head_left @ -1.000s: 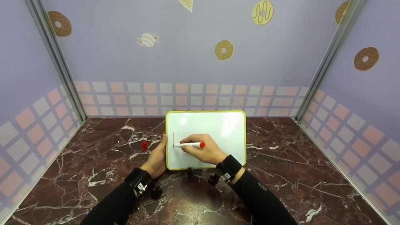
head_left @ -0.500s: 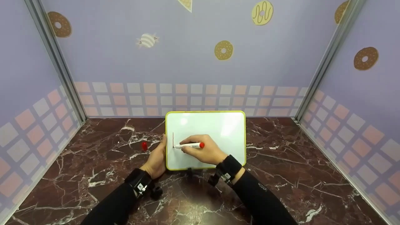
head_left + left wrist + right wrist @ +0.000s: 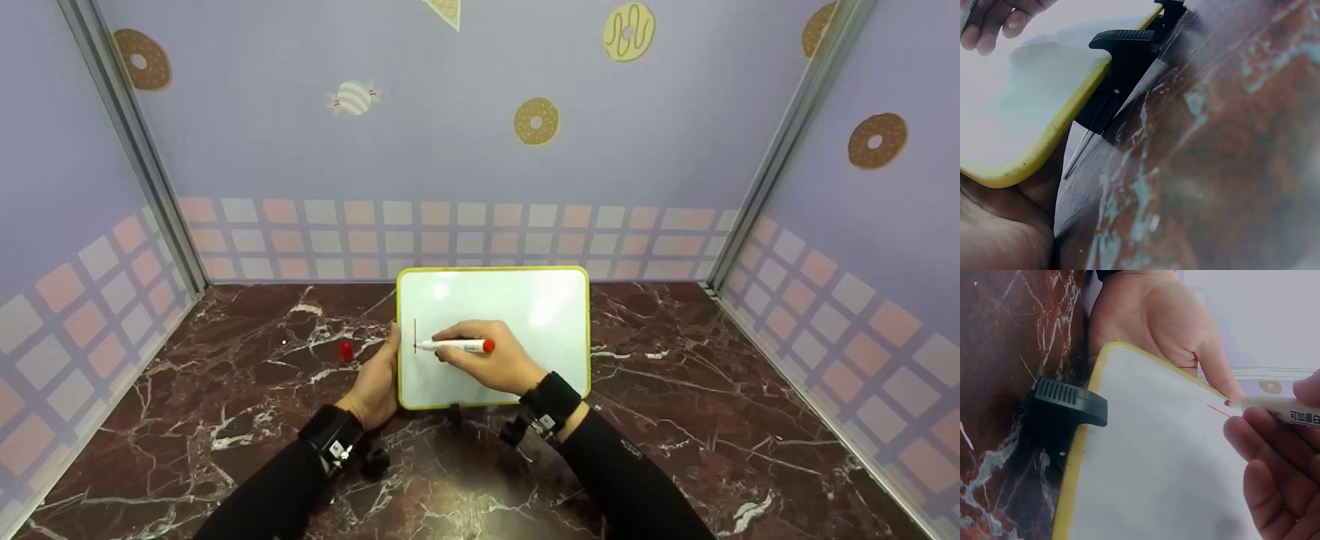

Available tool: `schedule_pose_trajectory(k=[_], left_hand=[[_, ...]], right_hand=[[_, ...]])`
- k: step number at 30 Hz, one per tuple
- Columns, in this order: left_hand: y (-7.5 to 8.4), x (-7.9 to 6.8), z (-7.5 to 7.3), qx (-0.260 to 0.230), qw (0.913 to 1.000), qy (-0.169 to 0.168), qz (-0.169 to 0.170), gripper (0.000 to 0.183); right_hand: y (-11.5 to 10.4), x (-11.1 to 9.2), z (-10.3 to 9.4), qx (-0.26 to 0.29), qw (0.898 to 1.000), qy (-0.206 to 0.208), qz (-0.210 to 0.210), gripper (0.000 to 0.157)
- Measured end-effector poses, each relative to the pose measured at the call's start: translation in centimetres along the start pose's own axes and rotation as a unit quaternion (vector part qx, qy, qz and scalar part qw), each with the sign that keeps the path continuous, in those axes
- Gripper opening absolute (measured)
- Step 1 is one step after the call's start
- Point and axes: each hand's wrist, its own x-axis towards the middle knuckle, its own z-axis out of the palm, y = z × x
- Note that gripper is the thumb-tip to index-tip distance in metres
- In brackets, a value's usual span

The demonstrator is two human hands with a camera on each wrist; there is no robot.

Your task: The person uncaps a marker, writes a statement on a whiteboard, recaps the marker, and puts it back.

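A whiteboard (image 3: 517, 300) with a yellow rim stands tilted on the table, its lower edge in a black clip stand (image 3: 1123, 62). My left hand (image 3: 375, 382) grips its left edge, thumb along the side and fingers reaching behind, where they are mostly hidden. Between thumb and fingers, my right hand (image 3: 495, 356) pinches a white marker (image 3: 461, 346) with a red end, tip pointing left. A thin vertical red line (image 3: 415, 330) runs down the board's left part, and the tip is near its lower end. Whether the tip touches the board, I cannot tell.
A red marker cap (image 3: 346, 351) lies on the dark marbled table (image 3: 262, 420), left of my left hand. Behind the board rises a lilac wall (image 3: 450, 150) with printed sweets and checks. Side walls close in the table left and right.
The marker tip first slid slightly down, lengthening the red line a little, then moved slightly up with my right hand. My left hand and the whiteboard have stayed in place.
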Motion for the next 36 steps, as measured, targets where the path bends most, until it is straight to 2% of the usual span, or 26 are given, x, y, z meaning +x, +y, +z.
schedule_pose_trajectory(k=[4, 11, 17, 25, 36], left_hand=[[-0.01, 0.02, 0.08, -0.003, 0.9999, 0.009, -0.003, 0.077], [0.03, 0.13, 0.19, 0.001, 1.0, 0.004, 0.001, 0.078], [0.05, 0.01, 0.09, 0.006, 1.0, -0.002, 0.002, 0.079], [0.01, 0.04, 0.14, 0.009, 0.9998, 0.017, -0.004, 0.08], [-0.04, 0.04, 0.07, 0.007, 0.9999, 0.013, -0.006, 0.081]], right_hand=[[0.01, 0.09, 0.07, -0.005, 1.0, 0.014, -0.01, 0.019], [0.11, 0.04, -0.07, -0.018, 0.999, 0.034, -0.014, 0.02], [0.26, 0.06, 0.0, -0.02, 0.999, 0.029, -0.018, 0.022], [0.15, 0.09, 0.16, -0.022, 0.999, 0.03, -0.024, 0.022], [0.14, 0.0, 0.11, -0.046, 0.999, 0.022, -0.012, 0.024]])
